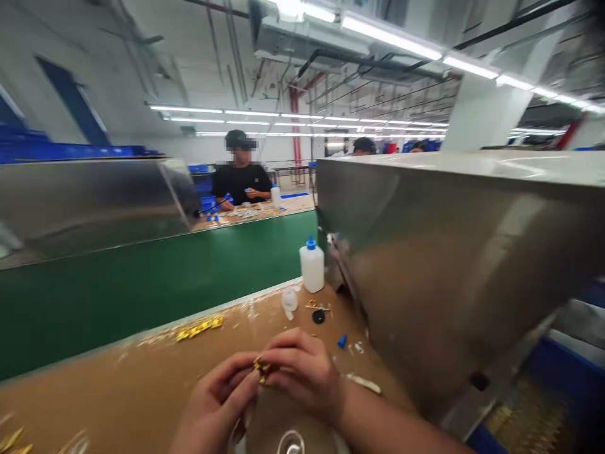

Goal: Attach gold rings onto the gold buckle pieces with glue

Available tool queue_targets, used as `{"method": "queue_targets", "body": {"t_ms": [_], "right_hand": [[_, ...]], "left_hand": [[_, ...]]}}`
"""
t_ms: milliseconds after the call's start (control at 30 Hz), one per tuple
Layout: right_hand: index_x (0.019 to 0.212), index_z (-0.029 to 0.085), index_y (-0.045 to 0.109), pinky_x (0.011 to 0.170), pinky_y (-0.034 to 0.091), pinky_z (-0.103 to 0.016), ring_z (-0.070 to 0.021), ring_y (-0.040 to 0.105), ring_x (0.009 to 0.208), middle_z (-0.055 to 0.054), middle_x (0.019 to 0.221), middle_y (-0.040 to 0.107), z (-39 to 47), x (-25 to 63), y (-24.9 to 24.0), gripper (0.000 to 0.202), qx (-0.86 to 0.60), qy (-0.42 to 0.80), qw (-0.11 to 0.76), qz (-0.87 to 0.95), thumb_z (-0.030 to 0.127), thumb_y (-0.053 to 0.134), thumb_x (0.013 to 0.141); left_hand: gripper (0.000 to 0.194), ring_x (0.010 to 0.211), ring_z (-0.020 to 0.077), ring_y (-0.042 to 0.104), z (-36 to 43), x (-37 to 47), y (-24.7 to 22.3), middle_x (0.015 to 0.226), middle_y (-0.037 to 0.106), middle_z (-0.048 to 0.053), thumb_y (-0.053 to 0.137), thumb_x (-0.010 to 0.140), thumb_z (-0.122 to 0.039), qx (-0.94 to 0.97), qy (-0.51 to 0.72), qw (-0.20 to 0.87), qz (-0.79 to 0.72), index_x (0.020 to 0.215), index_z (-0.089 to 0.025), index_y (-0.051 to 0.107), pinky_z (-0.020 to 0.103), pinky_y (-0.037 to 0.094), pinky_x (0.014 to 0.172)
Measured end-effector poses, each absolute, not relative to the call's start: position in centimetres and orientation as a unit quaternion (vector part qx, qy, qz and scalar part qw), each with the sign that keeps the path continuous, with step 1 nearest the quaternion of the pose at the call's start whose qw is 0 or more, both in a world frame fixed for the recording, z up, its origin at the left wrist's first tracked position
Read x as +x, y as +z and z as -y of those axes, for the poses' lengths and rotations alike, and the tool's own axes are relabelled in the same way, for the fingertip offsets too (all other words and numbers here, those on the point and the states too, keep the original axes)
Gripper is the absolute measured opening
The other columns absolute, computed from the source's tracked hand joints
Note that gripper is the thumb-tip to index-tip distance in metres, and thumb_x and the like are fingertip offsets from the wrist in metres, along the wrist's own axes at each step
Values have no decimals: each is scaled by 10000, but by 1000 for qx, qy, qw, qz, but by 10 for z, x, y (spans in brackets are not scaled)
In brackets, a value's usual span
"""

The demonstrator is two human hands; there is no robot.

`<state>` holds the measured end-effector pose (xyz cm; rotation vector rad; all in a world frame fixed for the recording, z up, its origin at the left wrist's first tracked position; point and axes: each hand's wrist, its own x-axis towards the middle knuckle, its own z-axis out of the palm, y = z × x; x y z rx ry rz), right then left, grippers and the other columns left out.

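Observation:
Between my fingertips is a small shiny gold-coloured piece, partly covered by the fingers, so its exact kind is unclear. My left hand pinches it from the left with thumb and forefinger. From the other side my right hand closes on it, fingers bent over its top. Both hands are above the near edge of the brown worktable. Farther off on the tabletop lies a row of similar gold pieces. More gold pieces show at the lower left corner.
A white bottle with a blue cap stands by a large metal housing on the right. Near it lie a white roll, a black disc and a blue cap. Beyond a green conveyor belt sits another person.

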<state>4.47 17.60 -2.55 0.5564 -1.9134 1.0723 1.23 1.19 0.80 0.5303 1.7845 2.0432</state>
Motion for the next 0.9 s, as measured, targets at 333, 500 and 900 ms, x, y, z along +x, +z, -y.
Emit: {"method": "queue_targets", "body": {"t_ms": [333,500,900], "right_hand": [[1203,286,705,819,580,-290,-176,647,983,-66,1092,638,-182,49,-29,288,204,583,355,702,198,692,929],[1150,316,743,891,564,-315,-184,639,1045,-59,1110,641,-183,44,-31,249,201,616,312,695,201,688,935],[992,219,656,556,470,-208,-85,533,665,-2,869,546,-172,45,-40,73,92,739,257,615,242,695,935]], "left_hand": [[395,490,91,511,-16,10,5,688,611,-1,688,923,-492,238,753,255,-557,1103,-159,572,161,398,431],[328,475,89,528,-13,12,10,645,592,-22,692,924,-439,233,752,263,-558,1063,-162,583,150,382,425],[227,594,63,510,-14,12,12,1090,710,79,738,898,-355,198,755,135,-611,1067,-203,730,173,403,492]]}}
